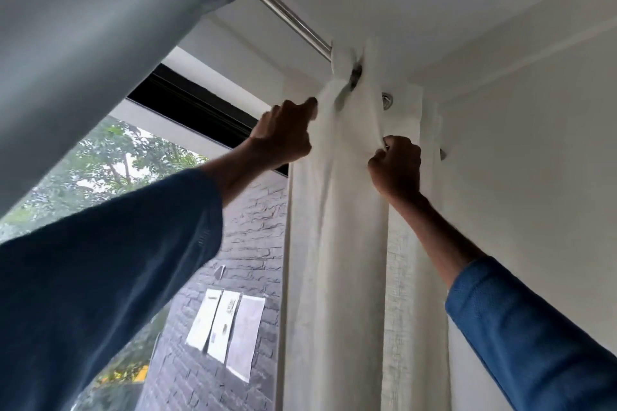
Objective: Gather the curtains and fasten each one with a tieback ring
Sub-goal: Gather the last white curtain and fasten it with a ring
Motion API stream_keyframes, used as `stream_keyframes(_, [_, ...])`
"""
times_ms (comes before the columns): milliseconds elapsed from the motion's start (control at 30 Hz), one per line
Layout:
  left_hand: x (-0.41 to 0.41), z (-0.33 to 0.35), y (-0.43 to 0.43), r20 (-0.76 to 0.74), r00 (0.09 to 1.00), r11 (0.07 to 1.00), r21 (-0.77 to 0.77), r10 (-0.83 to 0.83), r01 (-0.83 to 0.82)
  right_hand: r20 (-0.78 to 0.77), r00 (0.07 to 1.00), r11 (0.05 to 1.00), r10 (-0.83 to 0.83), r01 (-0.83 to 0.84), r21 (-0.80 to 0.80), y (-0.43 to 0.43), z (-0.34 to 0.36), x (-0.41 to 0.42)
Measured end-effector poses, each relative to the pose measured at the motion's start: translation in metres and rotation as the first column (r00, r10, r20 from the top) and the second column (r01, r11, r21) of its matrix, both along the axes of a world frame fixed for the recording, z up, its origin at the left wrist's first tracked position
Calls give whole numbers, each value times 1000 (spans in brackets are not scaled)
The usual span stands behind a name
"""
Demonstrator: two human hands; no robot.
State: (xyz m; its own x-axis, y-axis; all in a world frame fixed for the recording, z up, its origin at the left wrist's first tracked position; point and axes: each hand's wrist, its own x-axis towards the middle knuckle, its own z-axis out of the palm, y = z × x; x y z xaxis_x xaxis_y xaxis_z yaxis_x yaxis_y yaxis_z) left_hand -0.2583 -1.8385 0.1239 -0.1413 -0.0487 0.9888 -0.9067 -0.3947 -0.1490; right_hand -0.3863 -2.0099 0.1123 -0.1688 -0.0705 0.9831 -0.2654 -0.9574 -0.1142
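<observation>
A white curtain (337, 243) hangs bunched at the right end of a metal rod (270, 0), close to the corner of the room. Metal eyelets (386, 99) show near its top. My left hand (283, 135) grips a fold of the white curtain just below the rod. My right hand (395, 165) pinches another fold lower and to the right. Both arms reach upward in blue sleeves. A grey-blue curtain (76, 43) hangs on the same rod at the upper left. No tieback ring is visible.
A window (110, 170) with a black frame lies behind my left arm, showing trees, a dark brick wall and three papers (227, 327) stuck on it. A white wall (534, 143) stands at the right, the ceiling above.
</observation>
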Motion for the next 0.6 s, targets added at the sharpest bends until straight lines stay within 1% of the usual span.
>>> stream_keyframes(100, [18,7,36,-6,999,999,-17,33,-33,15,1000,1000,9,-10,14,6,0,10])
stream_keyframes(200, [28,11,72,-10,996,995,-45,92,-93,57,996,998,66,-65,-10,12,2,18])
stream_keyframes(267, [38,9,101,-28,991,986,-105,131,-133,71,992,994,109,-109,-8,16,3,22])
stream_keyframes(400, [60,-3,161,-23,990,953,-270,139,-140,55,988,989,142,-143,20,29,6,34])
stream_keyframes(500, [59,-9,169,-2,988,961,-228,157,-153,75,971,973,229,-230,15,47,8,48])
stream_keyframes(600, [47,-10,156,44,995,982,-171,92,-83,118,937,942,328,-333,29,64,9,59])
